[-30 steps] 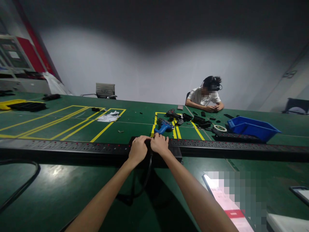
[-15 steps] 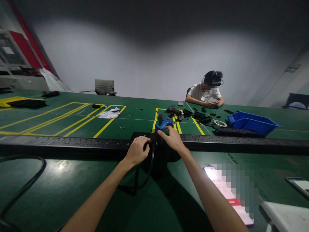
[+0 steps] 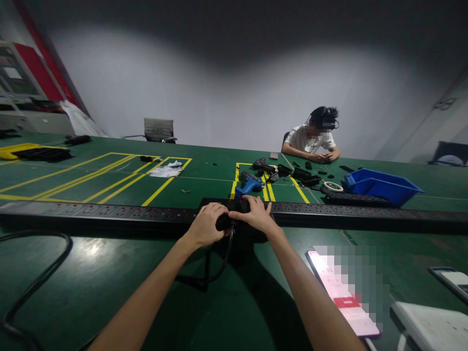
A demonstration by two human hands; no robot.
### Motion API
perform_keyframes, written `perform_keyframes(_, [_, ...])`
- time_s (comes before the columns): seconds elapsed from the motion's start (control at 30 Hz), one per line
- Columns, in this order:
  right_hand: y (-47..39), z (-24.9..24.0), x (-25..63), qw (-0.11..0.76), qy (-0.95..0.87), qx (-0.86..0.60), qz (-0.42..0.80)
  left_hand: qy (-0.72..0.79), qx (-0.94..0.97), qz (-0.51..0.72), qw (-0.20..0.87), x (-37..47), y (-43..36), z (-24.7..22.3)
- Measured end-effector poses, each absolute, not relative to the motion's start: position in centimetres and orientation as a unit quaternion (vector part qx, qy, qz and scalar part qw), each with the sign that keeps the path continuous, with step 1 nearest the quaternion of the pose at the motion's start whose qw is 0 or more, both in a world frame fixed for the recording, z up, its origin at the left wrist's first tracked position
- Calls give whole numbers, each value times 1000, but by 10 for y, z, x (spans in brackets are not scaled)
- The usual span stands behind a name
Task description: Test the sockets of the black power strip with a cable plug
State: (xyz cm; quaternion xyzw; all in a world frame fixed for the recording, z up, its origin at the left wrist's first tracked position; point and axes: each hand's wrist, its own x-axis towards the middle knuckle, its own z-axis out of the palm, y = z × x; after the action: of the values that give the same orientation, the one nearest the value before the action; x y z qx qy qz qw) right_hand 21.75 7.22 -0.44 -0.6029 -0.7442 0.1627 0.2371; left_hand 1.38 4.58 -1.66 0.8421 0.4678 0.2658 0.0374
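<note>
A long black power strip (image 3: 153, 214) runs across the green table, its sockets facing up. At its middle both hands meet around a black plug-like piece (image 3: 239, 205) with a black cable (image 3: 231, 243) hanging from it. My left hand (image 3: 207, 224) curls over the left side of the strip, thumb under a dark rounded part; what its fingers grip is partly hidden. My right hand (image 3: 257, 214) is closed on the plug-like piece, thumb pointing left across its front. Just beyond the fingers lies a blue power drill (image 3: 250, 185).
Farther back lie a second drill (image 3: 265, 166), several black parts, white papers (image 3: 167, 169) and a blue bin (image 3: 380, 183). A phone (image 3: 345, 295) and a white stool-like edge (image 3: 435, 317) are near right. A person (image 3: 310, 139) sits opposite. A thick cable (image 3: 40, 280) loops at left.
My right hand has moved slightly down and toward the left hand, its thumb now across the front of the black piece. My left hand stays nearly in place. The view has shifted slightly.
</note>
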Motion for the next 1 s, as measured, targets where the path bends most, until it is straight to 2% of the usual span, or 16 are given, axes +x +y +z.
perform_keyframes(0.43, [82,-20,218,277,-732,-602,160,459,845,275,14,15,52,-27])
perform_keyframes(0.53, [86,-22,217,316,-697,-628,143,461,843,278,10,17,51,-27])
perform_keyframes(0.73, [86,-21,222,420,-689,-591,23,466,838,284,6,19,50,-27])
perform_keyframes(1.0, [90,-27,227,472,-652,-593,22,465,835,295,3,20,51,-29])
